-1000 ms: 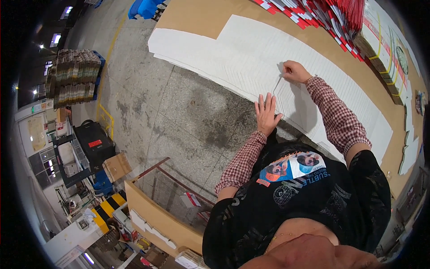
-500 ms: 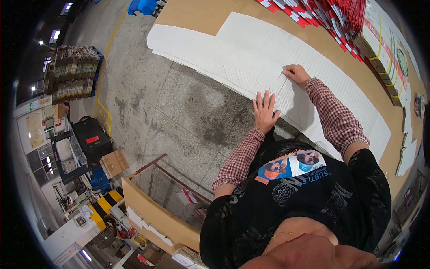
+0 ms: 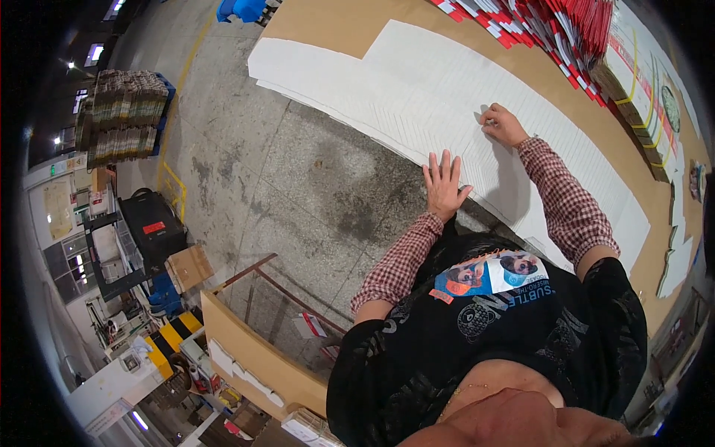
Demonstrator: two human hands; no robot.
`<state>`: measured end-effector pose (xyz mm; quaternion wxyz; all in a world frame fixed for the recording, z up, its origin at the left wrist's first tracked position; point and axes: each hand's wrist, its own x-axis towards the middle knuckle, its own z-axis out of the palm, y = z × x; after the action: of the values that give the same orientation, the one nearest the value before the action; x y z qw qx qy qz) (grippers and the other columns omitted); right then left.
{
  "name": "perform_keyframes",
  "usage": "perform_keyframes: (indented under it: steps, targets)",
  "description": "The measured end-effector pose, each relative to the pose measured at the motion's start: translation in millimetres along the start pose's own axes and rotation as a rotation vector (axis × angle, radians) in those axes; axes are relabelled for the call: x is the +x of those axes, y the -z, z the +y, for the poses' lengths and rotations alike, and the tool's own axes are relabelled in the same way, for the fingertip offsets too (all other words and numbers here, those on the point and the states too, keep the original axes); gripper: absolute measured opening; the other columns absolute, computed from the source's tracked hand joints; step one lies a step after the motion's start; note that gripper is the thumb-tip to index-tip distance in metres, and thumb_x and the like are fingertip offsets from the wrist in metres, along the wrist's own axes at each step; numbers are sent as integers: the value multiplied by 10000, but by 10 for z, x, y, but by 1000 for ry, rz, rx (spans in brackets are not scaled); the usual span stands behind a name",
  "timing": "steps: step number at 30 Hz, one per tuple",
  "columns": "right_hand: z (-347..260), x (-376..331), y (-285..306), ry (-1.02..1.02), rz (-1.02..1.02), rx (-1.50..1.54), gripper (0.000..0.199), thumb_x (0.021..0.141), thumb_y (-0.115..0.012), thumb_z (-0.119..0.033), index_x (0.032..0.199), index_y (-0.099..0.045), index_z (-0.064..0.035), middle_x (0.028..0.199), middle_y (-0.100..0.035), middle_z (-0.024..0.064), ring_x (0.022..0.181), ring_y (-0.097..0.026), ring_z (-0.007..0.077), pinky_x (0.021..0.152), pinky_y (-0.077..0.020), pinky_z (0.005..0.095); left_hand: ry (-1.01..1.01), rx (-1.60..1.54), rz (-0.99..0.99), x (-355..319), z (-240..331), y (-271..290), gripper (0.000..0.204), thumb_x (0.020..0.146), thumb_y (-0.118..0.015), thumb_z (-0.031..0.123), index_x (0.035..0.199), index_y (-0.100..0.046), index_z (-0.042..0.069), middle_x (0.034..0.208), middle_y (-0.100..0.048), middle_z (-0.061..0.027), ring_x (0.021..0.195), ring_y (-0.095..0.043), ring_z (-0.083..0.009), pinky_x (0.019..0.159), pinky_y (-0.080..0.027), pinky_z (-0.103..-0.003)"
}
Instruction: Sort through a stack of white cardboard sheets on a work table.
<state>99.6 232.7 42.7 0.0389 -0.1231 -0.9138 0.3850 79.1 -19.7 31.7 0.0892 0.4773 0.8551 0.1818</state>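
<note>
A long fanned row of overlapping white card sheets (image 3: 357, 82) curves across the brown board-topped table (image 3: 320, 22). My left hand (image 3: 445, 186) rests at the near edge of this row, fingers stretched out and the palm down. Farther right, my right hand (image 3: 506, 127) hovers just over the sheets, its fingers curled in toward the thumb. A shadow falls on the white card beside those fingertips, and I see nothing held in them. Both forearms wear red-and-white checked sleeves.
Red-and-white folded pieces (image 3: 551, 37) lie fanned at the far right, beside strapped cartons (image 3: 633, 82). At the lower left stands another brown-topped table (image 3: 261, 365). A pallet stack of flat cardboard (image 3: 126, 119) and a black bin (image 3: 153, 223) stand on the left floor.
My right hand has lifted off the sheets and shifted slightly right, its fingers loosening a little. The left hand stays at the near edge, with its thumb now farther out.
</note>
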Motion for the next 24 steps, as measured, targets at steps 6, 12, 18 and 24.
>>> perform_keyframes:
  steps: [6,12,18,24]
  targets:
    - [-5,136,59,85,-54,-64,150,666,-624,-101,792,-548,-71,815,-474,81,819,-500,238,701,-424,324,0,10,-9,16,21,-26,741,773,-537,428,1343,-228,71,1419,-77,-156,1280,-38,-426,982,-77,-589]
    - [-40,320,49,7,-147,87,156,704,-632,-157,750,-534,-45,686,-479,64,643,-476,181,600,-410,307,-2,10,19,1,-22,-19,730,757,-548,427,1324,-267,63,1413,-107,-158,1277,-66,-426,979,-101,-589]
    - [246,136,31,-175,-279,93,329,796,-578,-256,594,-480,-14,467,-386,40,463,-356,100,457,-326,286,-33,0,22,-12,-20,14,690,774,-532,429,1312,-294,71,1404,-139,-157,1274,-99,-415,975,-138,-583]
    - [168,114,-74,-170,-113,-62,366,802,-567,-285,608,-477,13,483,-351,80,468,-313,143,458,-308,325,-33,5,68,-21,-43,23,691,766,-541,421,1304,-308,54,1396,-166,-162,1270,-121,-417,968,-153,-586]
